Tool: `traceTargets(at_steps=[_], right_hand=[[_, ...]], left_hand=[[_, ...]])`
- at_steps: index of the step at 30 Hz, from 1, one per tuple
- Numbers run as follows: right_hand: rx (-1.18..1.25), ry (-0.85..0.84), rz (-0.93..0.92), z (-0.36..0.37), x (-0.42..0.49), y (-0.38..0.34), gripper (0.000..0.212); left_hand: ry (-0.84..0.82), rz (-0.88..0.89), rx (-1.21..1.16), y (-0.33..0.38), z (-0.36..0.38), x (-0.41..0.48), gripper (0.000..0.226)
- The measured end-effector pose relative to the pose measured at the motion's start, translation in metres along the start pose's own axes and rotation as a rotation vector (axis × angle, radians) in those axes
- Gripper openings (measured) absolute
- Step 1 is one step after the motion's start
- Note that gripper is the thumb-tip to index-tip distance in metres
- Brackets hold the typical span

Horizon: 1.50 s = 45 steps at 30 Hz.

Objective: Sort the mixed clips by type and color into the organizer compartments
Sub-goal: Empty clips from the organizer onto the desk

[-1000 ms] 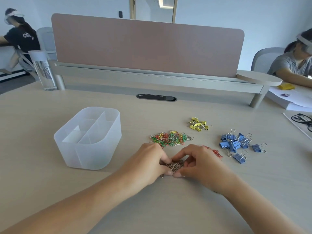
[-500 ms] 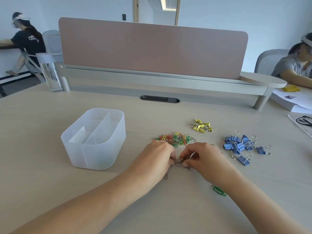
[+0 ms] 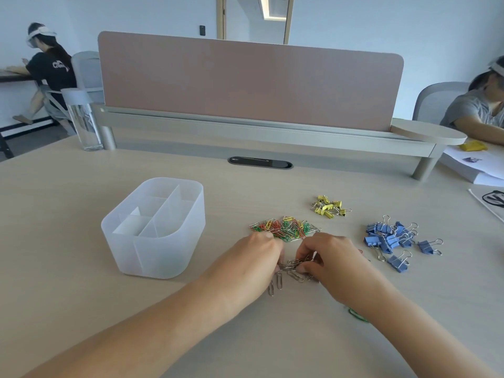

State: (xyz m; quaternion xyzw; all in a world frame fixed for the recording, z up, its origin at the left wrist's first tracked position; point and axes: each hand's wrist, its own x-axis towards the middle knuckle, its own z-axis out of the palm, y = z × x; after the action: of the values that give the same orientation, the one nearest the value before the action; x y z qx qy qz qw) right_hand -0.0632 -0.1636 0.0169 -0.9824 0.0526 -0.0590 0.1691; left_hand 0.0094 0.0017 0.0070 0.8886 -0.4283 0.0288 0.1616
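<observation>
A translucent white organizer (image 3: 152,257) with several empty compartments stands on the desk at the left. My left hand (image 3: 253,257) and my right hand (image 3: 330,257) meet over a small heap of silver paper clips (image 3: 293,266), fingers pinching them together. Two silver clips (image 3: 275,283) lie loose just below my left hand. Behind my hands lies a mixed pile of coloured paper clips (image 3: 286,229). Yellow binder clips (image 3: 328,207) sit further back on the right. Blue binder clips (image 3: 392,240) are spread at the right. A green paper clip (image 3: 357,315) shows beside my right forearm.
A pink divider panel (image 3: 251,83) on a grey shelf closes the back of the desk. A clear water bottle (image 3: 83,121) stands back left. Papers (image 3: 474,167) and glasses (image 3: 493,199) lie at the far right. Two other people sit at neighbouring desks.
My hands have drawn the silver clips into a tighter bunch and lifted them slightly; two silver clips slipped out below my left hand. A green clip came into view by my right forearm.
</observation>
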Motion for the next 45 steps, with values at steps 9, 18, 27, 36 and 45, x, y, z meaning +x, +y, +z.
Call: traceTargets(at_steps=[9,18,27,36,45], right_hand=[[-0.117,0.028,-0.079,0.0,-0.002,-0.003,0.008],[-0.024,0.05,-0.089,0.001,-0.001,-0.002,0.005],[0.304,0.087,0.071,-0.004,-0.003,-0.008,0.014],[0.522,-0.025,0.178,-0.02,0.009,-0.022,0.005],[0.652,-0.035,0.18,-0.03,0.022,-0.046,0.001]], left_hand=[[0.018,0.056,0.128,0.003,0.001,0.001,0.015],[-0.042,0.024,0.283,0.003,-0.006,0.004,0.013],[-0.017,-0.047,0.161,-0.005,-0.021,0.003,0.011],[-0.024,-0.091,-0.081,-0.011,-0.053,-0.005,0.01],[0.125,-0.185,-0.167,-0.05,-0.126,-0.02,0.01]])
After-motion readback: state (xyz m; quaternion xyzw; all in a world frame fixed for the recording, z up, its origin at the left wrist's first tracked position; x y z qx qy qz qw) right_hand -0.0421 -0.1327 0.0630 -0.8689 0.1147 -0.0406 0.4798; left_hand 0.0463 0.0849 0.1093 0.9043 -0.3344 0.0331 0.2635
